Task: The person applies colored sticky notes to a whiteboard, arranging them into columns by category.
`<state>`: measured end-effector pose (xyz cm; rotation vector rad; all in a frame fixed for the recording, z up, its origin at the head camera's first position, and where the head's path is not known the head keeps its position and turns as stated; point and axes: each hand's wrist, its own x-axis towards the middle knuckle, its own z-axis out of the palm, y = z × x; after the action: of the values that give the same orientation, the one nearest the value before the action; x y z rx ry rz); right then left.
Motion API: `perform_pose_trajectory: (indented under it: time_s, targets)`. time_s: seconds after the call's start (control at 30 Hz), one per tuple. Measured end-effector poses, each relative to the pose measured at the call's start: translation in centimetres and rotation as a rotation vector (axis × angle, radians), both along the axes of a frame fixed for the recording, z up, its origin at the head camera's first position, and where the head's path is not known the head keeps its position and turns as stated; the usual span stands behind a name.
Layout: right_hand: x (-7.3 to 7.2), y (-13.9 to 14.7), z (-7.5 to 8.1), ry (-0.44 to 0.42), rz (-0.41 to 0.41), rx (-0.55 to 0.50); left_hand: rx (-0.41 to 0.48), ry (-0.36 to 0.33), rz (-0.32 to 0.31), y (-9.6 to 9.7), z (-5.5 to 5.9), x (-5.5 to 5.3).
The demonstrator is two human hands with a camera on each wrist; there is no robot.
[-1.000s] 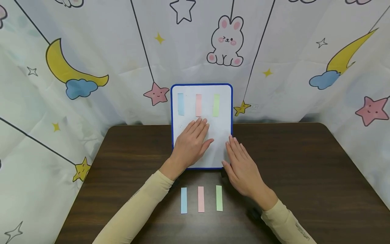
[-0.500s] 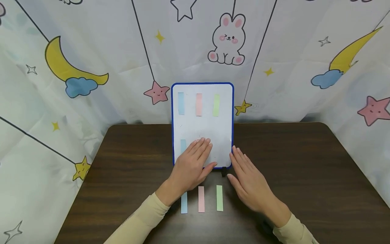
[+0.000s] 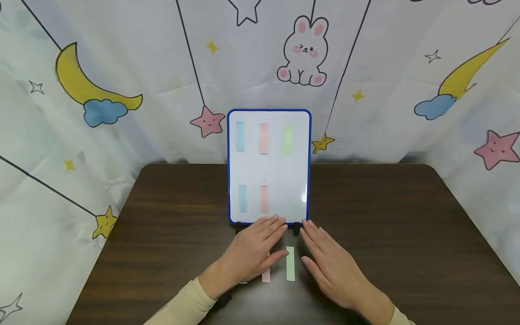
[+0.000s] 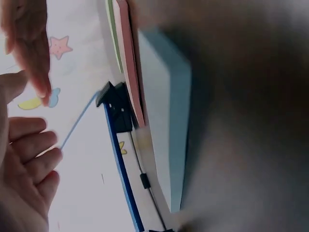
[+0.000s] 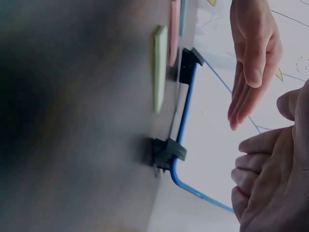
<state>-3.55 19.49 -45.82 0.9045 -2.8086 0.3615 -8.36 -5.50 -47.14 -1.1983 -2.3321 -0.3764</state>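
Observation:
My left hand (image 3: 249,250) has straight fingers and holds nothing. It hovers over the table before the whiteboard (image 3: 280,169), hiding most of the blue sticky-note pad (image 4: 166,121) and part of the pink pad (image 3: 266,276) from the head view. Right of these lies the green pad (image 3: 290,266). My right hand (image 3: 335,266), likewise straight-fingered and holding nothing, is raised just right of the green pad. Along the board's top are a blue strip (image 3: 240,136), a pink strip (image 3: 264,139) and a green strip (image 3: 288,139). Lower down are another blue strip (image 3: 242,198) and pink strip (image 3: 264,196).
Black stand clips (image 3: 297,229) hold the whiteboard's bottom edge, and it stands upright on the dark wooden table (image 3: 378,216). A white curtain (image 3: 162,58) printed with moons, stars and a rabbit hangs behind the table.
Both hands have moved down, toward the person. My left hand has left the front of the board, uncovering the lower blue and pink strips, and now covers part of the pads.

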Motion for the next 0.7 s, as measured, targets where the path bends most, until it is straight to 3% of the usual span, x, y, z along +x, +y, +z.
perform_pose_trajectory:
  time_s: [0.2, 0.37, 0.7]
  targets:
    - [1.0, 0.0, -0.8, -0.159, 0.002, -0.016, -0.125, -0.140, -0.085, -0.3, -0.3, 0.6]
    - [1.4, 0.1, -1.3, -0.236, 0.028, -0.002, -0.196, -0.266, -0.131, -0.1, -0.4, 0.8]
    - [1.7, 0.1, -2.1, -0.170, 0.141, 0.035, -0.258, -0.317, -0.149, 1.0, -0.8, 1.1]
